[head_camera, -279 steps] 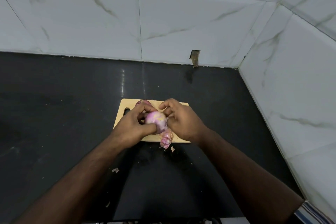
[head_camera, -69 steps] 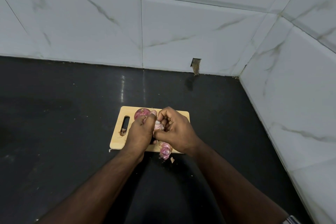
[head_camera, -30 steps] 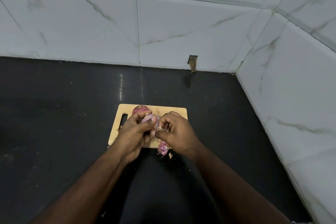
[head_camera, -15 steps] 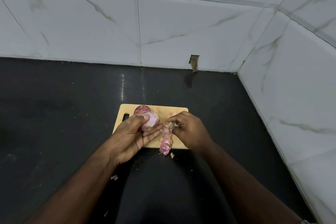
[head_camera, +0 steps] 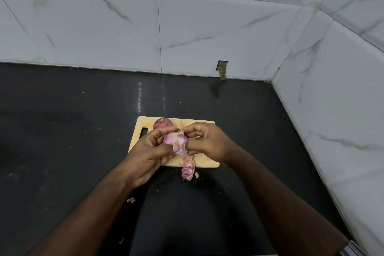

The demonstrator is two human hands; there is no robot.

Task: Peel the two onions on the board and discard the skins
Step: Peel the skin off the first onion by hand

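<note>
**Onion held up between both hands over the board**

Gripped from the left by the left hand (head_camera: pixel 148 150), fingers curled round the pale peeled onion (head_camera: pixel 175 143), thumb pressed low on its front. Pinched from the right by the right hand (head_camera: pixel 207 141), fingertips (head_camera: pixel 188 132) at the top tuft. Held above the wooden board (head_camera: pixel 207 161), second onion (head_camera: pixel 163 123) unpeeled at its far edge. Heaped skins (head_camera: pixel 188 169) spilled over the near edge onto the dark counter (head_camera: pixel 62 131). Broad bare counter left, tiled wall (head_camera: pixel 342 110) close on the right.
</note>
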